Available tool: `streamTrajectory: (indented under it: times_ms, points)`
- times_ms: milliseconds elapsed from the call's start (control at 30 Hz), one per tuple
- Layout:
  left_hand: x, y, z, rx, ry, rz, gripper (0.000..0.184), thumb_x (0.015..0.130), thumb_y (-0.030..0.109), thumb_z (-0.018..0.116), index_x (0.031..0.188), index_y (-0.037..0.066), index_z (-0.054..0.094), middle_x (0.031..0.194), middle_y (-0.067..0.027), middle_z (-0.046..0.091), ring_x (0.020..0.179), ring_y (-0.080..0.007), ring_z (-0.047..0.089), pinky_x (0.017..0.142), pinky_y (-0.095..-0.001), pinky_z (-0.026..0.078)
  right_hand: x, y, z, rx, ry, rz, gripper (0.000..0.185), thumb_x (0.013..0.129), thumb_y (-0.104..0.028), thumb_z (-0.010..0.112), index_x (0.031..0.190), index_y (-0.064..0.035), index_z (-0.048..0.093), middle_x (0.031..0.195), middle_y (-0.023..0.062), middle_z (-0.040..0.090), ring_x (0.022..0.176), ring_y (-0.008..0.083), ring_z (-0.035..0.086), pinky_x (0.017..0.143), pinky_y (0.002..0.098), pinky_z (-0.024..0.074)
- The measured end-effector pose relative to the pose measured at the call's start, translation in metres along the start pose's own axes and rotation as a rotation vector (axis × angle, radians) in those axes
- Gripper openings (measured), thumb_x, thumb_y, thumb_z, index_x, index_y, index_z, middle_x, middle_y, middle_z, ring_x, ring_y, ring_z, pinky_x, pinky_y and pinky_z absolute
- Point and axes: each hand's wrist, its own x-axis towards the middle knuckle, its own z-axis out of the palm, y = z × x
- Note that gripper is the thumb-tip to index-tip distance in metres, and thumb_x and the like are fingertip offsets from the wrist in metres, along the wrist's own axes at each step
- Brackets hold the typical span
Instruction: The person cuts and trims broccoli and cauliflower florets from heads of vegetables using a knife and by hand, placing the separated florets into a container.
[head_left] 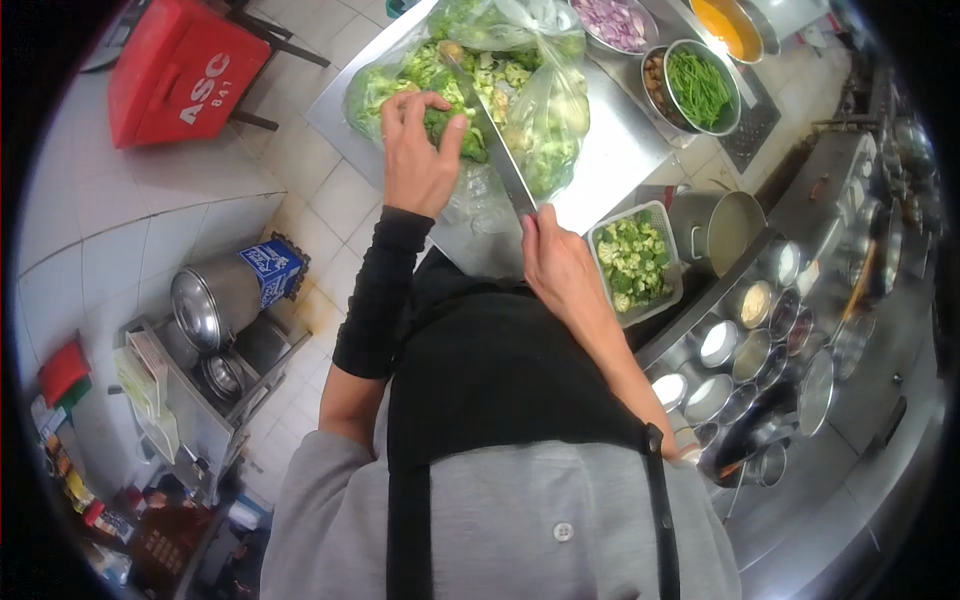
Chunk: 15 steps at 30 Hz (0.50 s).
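My right hand [558, 258] grips a long knife [492, 135] by its near end, and the blade slants up and left over the broccoli. My left hand [418, 155] has its fingers curled around a dark green piece of broccoli [437, 122], just left of the blade. More cut broccoli [425, 70] lies about both hands, in and on a clear plastic bag [545, 110] spread over the metal table [625, 150]. To the right of my right hand stands a pale plastic basket [677, 262] holding broccoli florets [632, 255].
Bowls of chopped purple onion [612, 22], cut green vegetables [698, 90] and orange liquid [728, 28] stand at the far right. A big pot [728, 232] and a counter with several seasoning bowls [757, 303] are at right. A red box [180, 75] stands at left.
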Motion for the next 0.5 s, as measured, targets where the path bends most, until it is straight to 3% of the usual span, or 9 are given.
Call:
streamTrajectory:
  times_ms: [100,233,333,433,467,500]
  points:
    - [0.003,0.014,0.002,0.081,-0.003,-0.07,0.032,0.095,0.021,0.077,0.118,0.005,0.061,0.128,-0.0194,0.054,0.122,-0.0425,0.059,0.109,-0.0501,0.047,-0.014,-0.021,-0.024,-0.195,0.058,0.013,0.021,0.111,-0.013,0.058,0.1,0.0008,0.048,0.072,0.0299,0.064,0.067,0.0548,0.065,0.057,0.0614,0.049]
    - [0.013,0.027,0.001,0.386,0.029,-0.104,0.029,0.092,0.019,0.078,0.111,0.004,0.063,0.117,-0.0183,0.059,0.12,-0.0452,0.06,0.106,-0.0534,0.048,-0.021,-0.013,-0.051,-0.16,0.098,0.115,0.022,0.113,-0.015,0.057,0.1,-0.0005,0.048,0.073,0.0288,0.064,0.065,0.0532,0.065,0.057,0.0603,0.0501]
    - [0.021,0.009,-0.003,0.412,0.178,0.074,0.02,0.097,0.016,0.075,0.111,0.003,0.068,0.109,-0.0154,0.066,0.113,-0.0367,0.067,0.099,-0.0478,0.054,-0.03,0.007,-0.052,-0.091,0.128,0.163,0.02,0.113,-0.018,0.057,0.105,-0.0005,0.052,0.074,0.0299,0.067,0.068,0.0534,0.067,0.06,0.0595,0.0495]
    - [0.026,0.006,-0.02,-0.197,0.023,-0.217,0.018,0.104,0.014,0.068,0.115,0.0,0.072,0.114,-0.0149,0.072,0.108,-0.0258,0.072,0.093,-0.04,0.057,-0.04,0.03,-0.041,-0.025,0.136,0.207,0.022,0.114,-0.021,0.056,0.108,0.0006,0.055,0.075,0.0309,0.068,0.069,0.0535,0.067,0.062,0.0589,0.0489]
    - [0.027,0.001,-0.024,-0.413,-0.053,-0.314,0.019,0.106,0.01,0.064,0.119,-0.004,0.068,0.116,-0.0152,0.073,0.096,-0.0296,0.076,0.092,-0.0363,0.059,-0.042,0.039,-0.034,-0.012,0.134,0.209,0.023,0.114,-0.022,0.056,0.108,0.0008,0.055,0.075,0.0309,0.068,0.069,0.0535,0.067,0.061,0.0587,0.0487]
    - [0.026,-0.004,-0.027,-0.663,-0.105,-0.419,0.021,0.107,0.01,0.064,0.121,-0.005,0.067,0.118,-0.0157,0.073,0.101,-0.0286,0.075,0.093,-0.0358,0.059,-0.042,0.043,-0.03,0.002,0.13,0.209,0.025,0.115,-0.022,0.056,0.107,0.0011,0.056,0.075,0.0309,0.068,0.068,0.0536,0.067,0.061,0.0585,0.0486]
